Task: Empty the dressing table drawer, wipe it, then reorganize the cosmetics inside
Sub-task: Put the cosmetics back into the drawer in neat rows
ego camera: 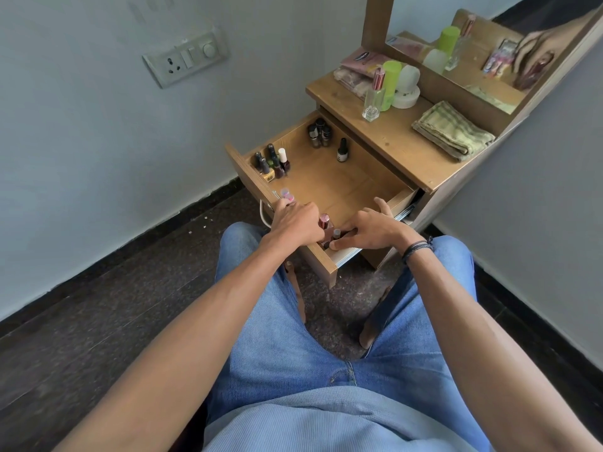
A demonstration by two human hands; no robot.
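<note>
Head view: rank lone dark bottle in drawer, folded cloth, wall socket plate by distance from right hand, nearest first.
From the right hand:
1. Lone dark bottle, standing toward the back of the drawer.
2. Folded cloth, on the table top, right side.
3. Wall socket plate, mounted far left.

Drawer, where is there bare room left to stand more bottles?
The drawer is bare through its middle, from the lone dark bottle down to the right hand. Crowded: nail polishes by the front panel, small bottles between it and the left hand.
</note>
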